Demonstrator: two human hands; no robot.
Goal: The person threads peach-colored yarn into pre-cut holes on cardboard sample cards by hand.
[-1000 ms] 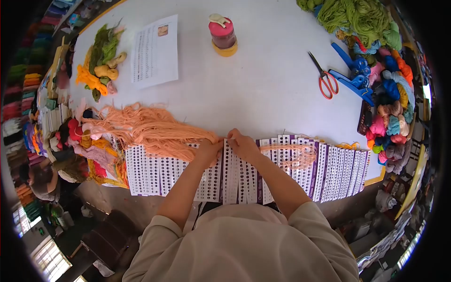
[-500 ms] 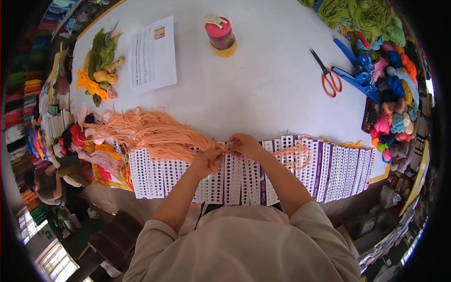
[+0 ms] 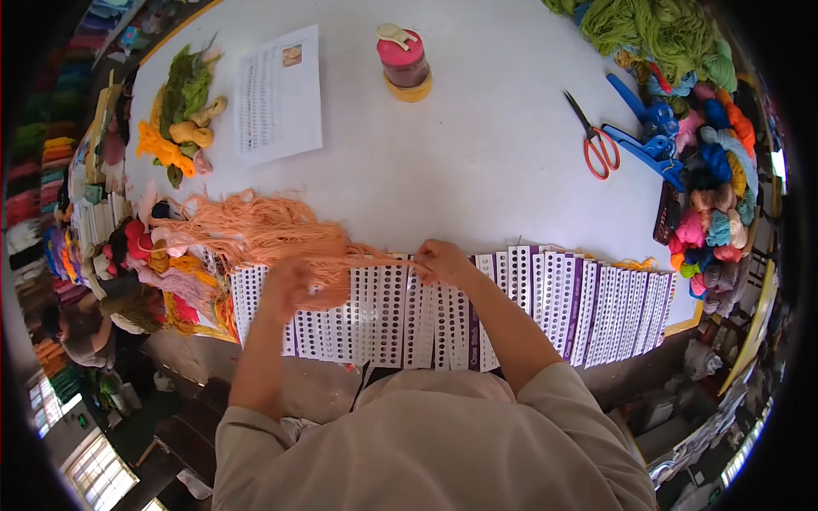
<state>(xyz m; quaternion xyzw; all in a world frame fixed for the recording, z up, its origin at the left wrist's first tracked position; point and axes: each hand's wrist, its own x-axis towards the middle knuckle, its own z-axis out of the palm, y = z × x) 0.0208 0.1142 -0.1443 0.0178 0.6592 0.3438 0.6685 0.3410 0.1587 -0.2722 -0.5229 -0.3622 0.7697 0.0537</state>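
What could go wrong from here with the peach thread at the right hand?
The peach strand at the right hand might snarl, as it joins a loose peach thread heap. Pulling could also shift the overlapping white cards with dark dots beneath.

Beyond the heaped peach yarn [image 3: 256, 228], room to pass lies between paper sheet [image 3: 278, 102] and container [image 3: 406, 72]; scissors [image 3: 601, 153] obstruct the right.
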